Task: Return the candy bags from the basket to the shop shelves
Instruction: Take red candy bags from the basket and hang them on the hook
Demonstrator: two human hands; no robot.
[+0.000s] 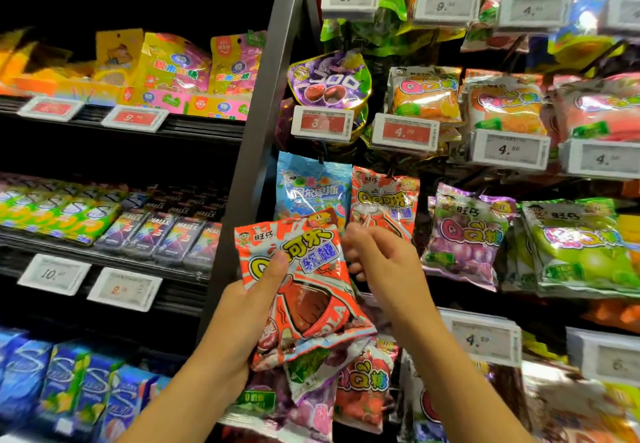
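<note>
Holding a stack of candy bags low-centre in the frame — left hand (pixel 242 307) grip is clenched on them, thumb pressed across the front of the top one. Top item is a red cola gummy bag (pixel 304 286), tilted, upper edge leaning left. Under it, fanned out below, more bags: one with a green patch (pixel 311 366), a purple grape one (pixel 304 408), and a red-pink bag (pixel 367 387) at lower centre-right; can't tell exactly how many are in the stack.

Right hand (pixel 381 255) sits just right of the cola bag's upper edge, fingers curled loosely, grip released — not grasping anything I can see; whether the fingertips touch the bag is unclear.

Just behind the hands, centre frame, two hanging bags side by side: a blue one (pixel 311 189) and a matching red cola bag (pixel 384 200) on its right. Further right on that row, purple grape Q-candy bags (pixel 464 231), then green ones (pixel 575 245). White price tags (pixel 485 338) below them.

Row above, right half: purple round-topped pouch (pixel 329 78), orange bags (pixel 426 92), pink ones at far right, red and white price tags in front.

Grey upright post (pixel 263 103) splits the frame. Left of it, shelves (pixel 104 259) with boxed mints mid-left, blue packs lower left, yellow-pink pouches upper left. Edges are blurred.
</note>
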